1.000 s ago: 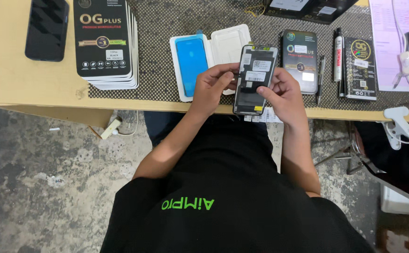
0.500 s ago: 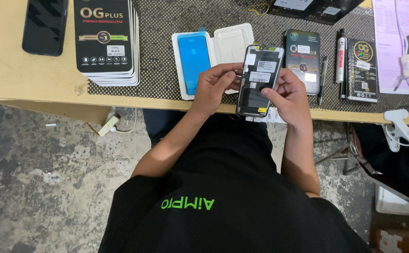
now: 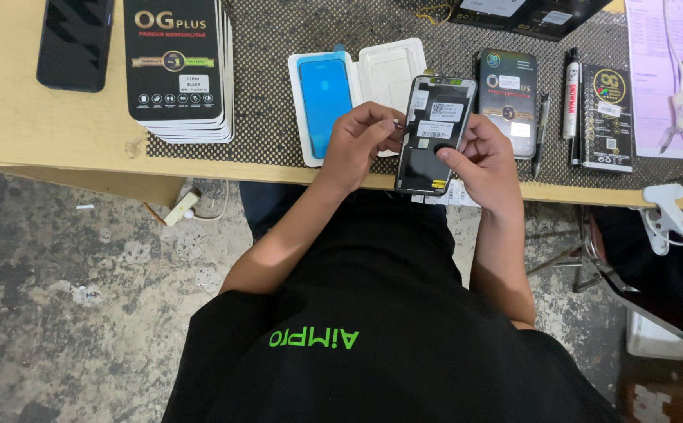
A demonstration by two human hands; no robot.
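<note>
Lying far left on the table (image 3: pixel 59 125) is a dark phone (image 3: pixel 75 39), then a box stack (image 3: pixel 177 66) and a blue tray (image 3: pixel 326 98); the left hand (image 3: pixel 361 145) pinches the screen panel's (image 3: pixel 431 133) edge, right hand (image 3: pixel 482 160) fingers curled around it, over the table edge

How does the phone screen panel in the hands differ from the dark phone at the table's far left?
The screen panel is gripped by both hands, raised and tilted; the dark phone lies flat, untouched. The panel's back carries white stickers; the phone's face is plain and glossy. Both are slim black rectangles.
</note>
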